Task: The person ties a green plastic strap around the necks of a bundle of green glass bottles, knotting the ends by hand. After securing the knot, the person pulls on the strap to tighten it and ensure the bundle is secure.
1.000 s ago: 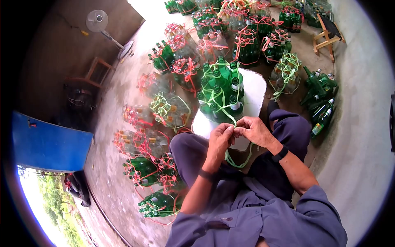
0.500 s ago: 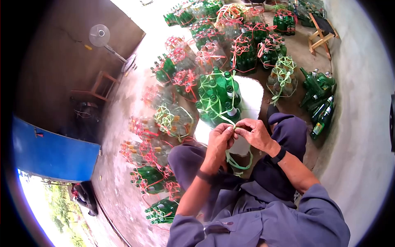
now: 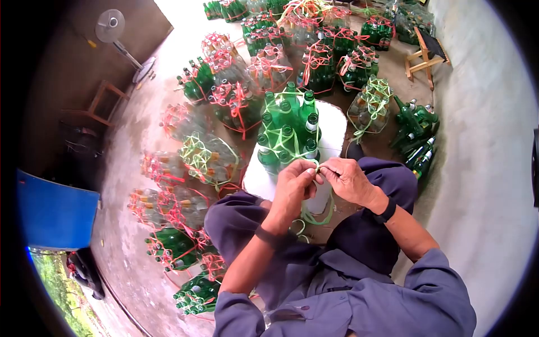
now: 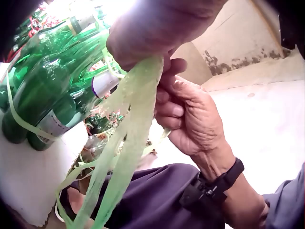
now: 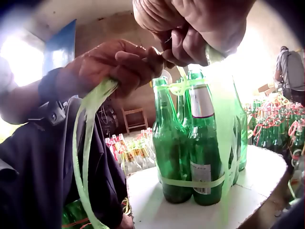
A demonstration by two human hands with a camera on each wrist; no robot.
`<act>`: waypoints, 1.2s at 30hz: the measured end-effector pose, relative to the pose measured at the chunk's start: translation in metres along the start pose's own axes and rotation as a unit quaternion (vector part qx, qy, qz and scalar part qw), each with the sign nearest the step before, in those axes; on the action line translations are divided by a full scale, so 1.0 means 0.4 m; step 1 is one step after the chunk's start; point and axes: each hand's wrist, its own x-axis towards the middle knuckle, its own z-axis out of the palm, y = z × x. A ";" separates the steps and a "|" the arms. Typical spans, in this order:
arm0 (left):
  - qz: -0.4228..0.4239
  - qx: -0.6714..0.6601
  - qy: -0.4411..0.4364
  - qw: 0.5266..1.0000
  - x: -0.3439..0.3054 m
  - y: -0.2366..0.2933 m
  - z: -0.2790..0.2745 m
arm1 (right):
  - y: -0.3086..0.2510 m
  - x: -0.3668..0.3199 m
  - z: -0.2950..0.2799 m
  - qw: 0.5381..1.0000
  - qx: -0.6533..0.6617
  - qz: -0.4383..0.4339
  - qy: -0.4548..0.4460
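Note:
On a white board point(image 3: 332, 121) stands a bundle of green glass bottles point(image 3: 285, 106), bound at the necks and round the lower bodies with light green plastic strapping point(image 5: 190, 182). Just in front of it my two hands meet, fingertip to fingertip. My left hand point(image 3: 292, 185) pinches the strapping where it comes off the bottle necks. Thumb and fingers of my right hand point(image 3: 351, 180) pinch it right beside. In the left wrist view a wide, split length of the strapping point(image 4: 128, 129) hangs below the hands. The pinched spot itself is largely hidden by fingers.
Many bundles tied with red strapping point(image 3: 238, 104) crowd the floor left and ahead. A bundle in green strapping point(image 3: 370, 106) and loose bottles point(image 3: 415, 126) lie to the right near the wall. A folding stool point(image 3: 426, 56) stands farther back; another person point(image 5: 289, 69) is in the background.
The head view has shifted, so the surroundings sit farther left. My hands stay together on the strapping and now overlap the front of the bottle bundle more closely; the dangling loop has swung slightly.

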 end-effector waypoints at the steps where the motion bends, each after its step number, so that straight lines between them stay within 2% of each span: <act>1: -0.005 -0.002 -0.004 1.000 0.005 -0.007 -0.004 | 0.005 0.006 -0.005 1.000 0.010 0.001 -0.022; 3: -0.016 -0.024 -0.012 1.000 0.012 -0.014 -0.012 | 0.013 0.023 -0.016 0.998 0.018 0.004 -0.052; 5: -0.031 -0.039 -0.018 0.999 0.015 -0.018 -0.023 | 0.019 0.039 -0.024 0.989 0.043 0.084 -0.114; 7: -0.036 -0.054 -0.025 0.998 0.020 -0.021 -0.030 | 0.040 0.053 -0.023 0.984 0.047 0.101 -0.137; 9: -0.024 -0.064 -0.021 0.997 0.028 -0.027 -0.028 | 0.046 0.070 -0.025 0.963 0.123 0.176 -0.161; 10: -0.010 -0.068 -0.020 0.997 0.032 -0.033 -0.026 | 0.051 0.081 -0.030 0.960 0.106 0.189 -0.177; 13: 0.017 -0.111 -0.006 0.994 0.044 -0.053 -0.008 | 0.082 0.082 -0.023 0.943 0.171 0.227 -0.172; 18: -0.010 -0.117 0.015 0.993 0.050 -0.074 0.005 | 0.094 0.074 -0.026 0.924 0.202 0.278 -0.169; 20: -0.017 -0.099 0.003 0.995 0.051 -0.073 0.011 | 0.074 0.082 -0.040 0.896 0.243 0.322 -0.185; 24: -0.019 -0.101 -0.007 0.995 0.053 -0.083 0.027 | 0.093 0.053 -0.047 0.865 0.315 0.356 -0.159; 26: 0.005 -0.071 -0.026 0.997 0.054 -0.090 0.019 | 0.101 0.049 -0.060 0.840 0.342 0.389 -0.163; 33: 0.023 -0.019 -0.002 1.000 0.052 -0.096 0.018 | 0.120 0.029 -0.075 0.810 0.402 0.401 -0.149; 35: 0.029 -0.013 0.001 0.999 0.050 -0.091 0.024 | 0.125 0.024 -0.075 0.844 0.352 0.374 -0.153; 36: 0.029 -0.012 0.001 1.000 0.050 -0.090 0.028 | 0.124 0.025 -0.077 0.844 0.353 0.374 -0.153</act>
